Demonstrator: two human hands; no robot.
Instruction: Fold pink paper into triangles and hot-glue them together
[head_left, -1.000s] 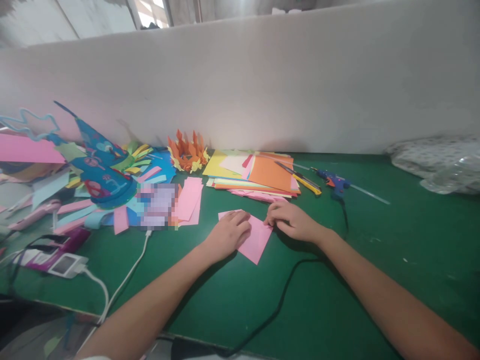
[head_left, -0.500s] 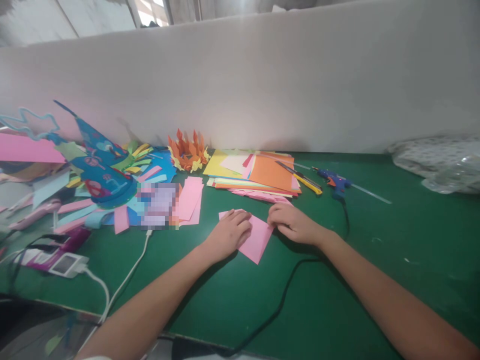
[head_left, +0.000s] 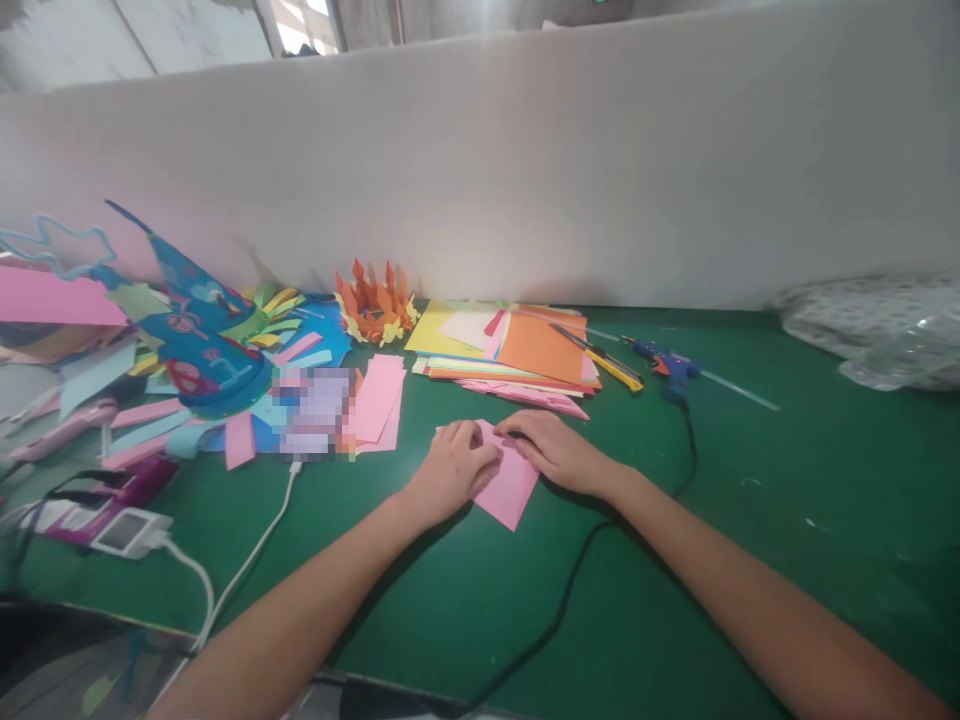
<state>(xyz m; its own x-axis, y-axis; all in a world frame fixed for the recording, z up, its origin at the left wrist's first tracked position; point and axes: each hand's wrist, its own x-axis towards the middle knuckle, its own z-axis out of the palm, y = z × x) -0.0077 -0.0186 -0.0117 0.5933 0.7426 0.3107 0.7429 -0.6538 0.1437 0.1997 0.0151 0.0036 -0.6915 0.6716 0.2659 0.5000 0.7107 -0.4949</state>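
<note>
On table (head_left: 780, 560) | left hand (head_left: 451, 470), right hand (head_left: 562, 455) on pink paper (head_left: 511, 492) | sides covered; grip unclear

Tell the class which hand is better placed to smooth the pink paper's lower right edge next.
Probably the right hand: it lies over the upper right of the pink paper, just above that edge. The left hand rests on its left part, farther away.

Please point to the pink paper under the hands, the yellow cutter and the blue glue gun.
Pink paper (head_left: 509, 488), head view: its uncovered lower part.
Yellow cutter (head_left: 610, 366), head view: its handle.
Blue glue gun (head_left: 672, 367), head view: its body.
</note>
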